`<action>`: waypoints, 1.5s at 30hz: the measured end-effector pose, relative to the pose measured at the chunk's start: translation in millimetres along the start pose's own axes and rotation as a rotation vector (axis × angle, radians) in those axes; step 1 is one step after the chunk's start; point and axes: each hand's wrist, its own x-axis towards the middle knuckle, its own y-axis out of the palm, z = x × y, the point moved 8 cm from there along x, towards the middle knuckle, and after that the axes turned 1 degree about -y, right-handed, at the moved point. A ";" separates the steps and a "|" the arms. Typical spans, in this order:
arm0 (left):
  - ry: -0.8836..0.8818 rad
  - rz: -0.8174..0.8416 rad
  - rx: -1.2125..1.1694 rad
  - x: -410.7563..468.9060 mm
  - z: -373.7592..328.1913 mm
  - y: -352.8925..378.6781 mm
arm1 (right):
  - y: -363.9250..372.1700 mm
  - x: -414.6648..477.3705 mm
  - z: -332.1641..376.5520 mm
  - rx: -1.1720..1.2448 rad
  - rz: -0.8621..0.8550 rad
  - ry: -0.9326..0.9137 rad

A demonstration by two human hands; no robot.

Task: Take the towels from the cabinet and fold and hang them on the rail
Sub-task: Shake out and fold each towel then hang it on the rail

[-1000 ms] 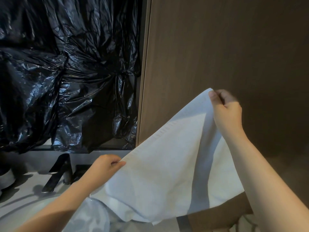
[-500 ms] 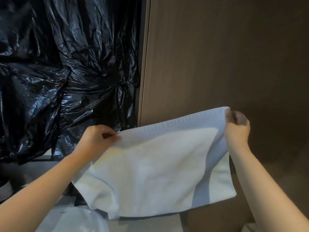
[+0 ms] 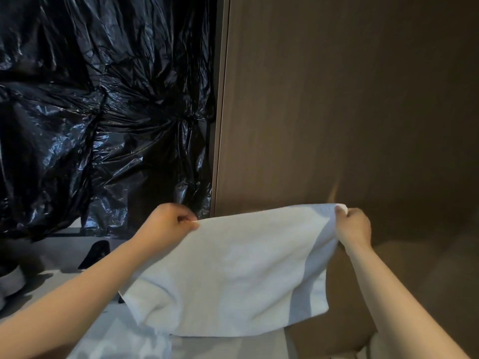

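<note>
Gripping a white towel (image 3: pixel 233 275) by both top corners: left hand (image 3: pixel 168 224) pinching the corner at 9 o'clock, right hand (image 3: pixel 353 228) clenched round the one at 3 o'clock, with the top hem pulled level between them and the rest hanging slack toward 6 o'clock. Held in the air above a pale counter (image 3: pixel 57 251) with a dark, unclear object (image 3: pixel 96 253) at 8 o'clock. Farther back, crumpled black plastic (image 3: pixel 90 125) from 9 to 11 o'clock and a brown panel (image 3: pixel 337 99) from 12 to 3 o'clock.

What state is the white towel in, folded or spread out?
Spread out: the white towel hangs stretched flat, the left hand and the right hand each pinching a top corner. Whether doubled, cannot tell.
</note>
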 end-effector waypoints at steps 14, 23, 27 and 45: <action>0.382 0.157 0.228 -32.0 -85.4 41.9 | 106.8 -164.2 31.7 0.271 0.517 -0.447; 0.327 0.178 0.192 -54.1 -63.5 30.7 | 103.5 -157.5 39.1 0.169 0.275 -0.569; 0.288 0.177 0.167 -57.4 -56.0 22.5 | 102.9 -153.1 53.4 0.170 0.291 -0.619; 0.325 0.070 0.137 -66.3 -34.4 5.3 | 101.1 -142.8 70.1 0.086 0.365 -0.628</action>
